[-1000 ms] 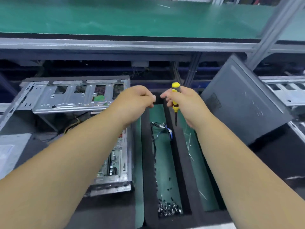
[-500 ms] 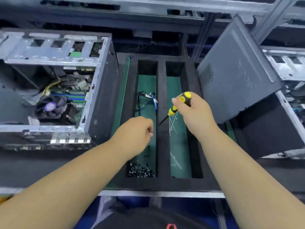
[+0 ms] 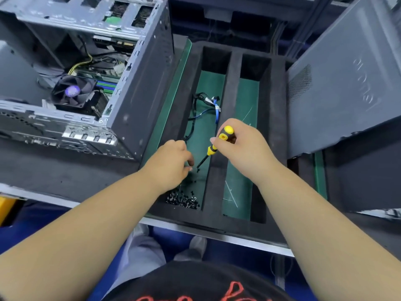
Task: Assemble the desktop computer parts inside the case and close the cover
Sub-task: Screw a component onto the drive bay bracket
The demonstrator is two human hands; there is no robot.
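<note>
The open computer case [image 3: 141, 88] lies at the left, its CPU fan [image 3: 72, 92] and motherboard showing inside. A grey side cover [image 3: 347, 88] leans at the right. Between them sits a black foam tray [image 3: 229, 101] with two green-floored compartments. My right hand [image 3: 243, 153] grips a yellow-and-black screwdriver [image 3: 224, 134], its shaft slanting down-left into the left compartment. My left hand [image 3: 171, 164] is just left of the tip, fingers curled, and seems to pinch a small black screw [image 3: 191, 164]. A pile of black screws [image 3: 182, 199] lies at that compartment's near end.
A bundle of black and blue cables [image 3: 208, 105] lies in the left compartment beyond my hands. Thin white ties [image 3: 231, 192] lie in the right compartment. The bench's metal front edge [image 3: 217, 234] runs close to my body.
My view has tilted down toward the tray. Both hands dropped from in front of the shelf into the left compartment, the left one ending by the loose screws beside the screwdriver tip.
</note>
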